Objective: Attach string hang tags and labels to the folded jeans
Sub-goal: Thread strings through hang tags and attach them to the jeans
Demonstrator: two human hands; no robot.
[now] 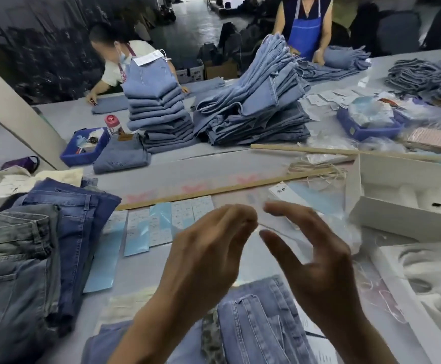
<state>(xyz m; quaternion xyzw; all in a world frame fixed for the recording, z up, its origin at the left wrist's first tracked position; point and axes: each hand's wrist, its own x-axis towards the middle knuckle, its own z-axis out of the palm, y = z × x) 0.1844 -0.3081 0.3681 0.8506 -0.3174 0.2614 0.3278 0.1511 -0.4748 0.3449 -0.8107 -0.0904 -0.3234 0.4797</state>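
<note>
We hold our left hand and right hand raised above the folded jeans, fingers loosely curled; whether a thin string runs between them, we cannot tell. Tags lie beyond; a string could slip or tangle unseen.

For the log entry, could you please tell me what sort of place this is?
Probably a garment factory's finishing area: tall stacks of folded jeans on a long work table, rows of paper labels, and an aproned worker sorting denim.
</note>
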